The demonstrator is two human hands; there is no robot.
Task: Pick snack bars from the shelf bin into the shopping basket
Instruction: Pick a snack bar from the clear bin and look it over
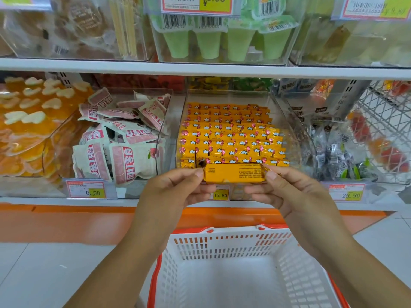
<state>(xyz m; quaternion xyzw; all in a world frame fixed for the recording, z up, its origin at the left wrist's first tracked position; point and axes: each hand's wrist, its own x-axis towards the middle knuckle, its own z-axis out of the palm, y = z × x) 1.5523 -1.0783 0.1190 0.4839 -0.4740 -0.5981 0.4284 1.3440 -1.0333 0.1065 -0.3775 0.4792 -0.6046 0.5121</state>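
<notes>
Before the bin (226, 92), left hand (175, 193) and right hand (295, 193) pinch snack bar (233, 173) ends

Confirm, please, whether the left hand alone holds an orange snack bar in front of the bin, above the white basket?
Not quite: the head view shows the left hand and right hand each pinching one end of the snack bar. The rest holds.

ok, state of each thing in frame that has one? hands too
snack bar: out of the bin, held level, text side toward camera
left hand: pinches bar's left end
right hand: pinches bar's right end
shelf bin: open-topped, packed with rows of bars
shopping basket: below hands, nothing visible inside
</notes>
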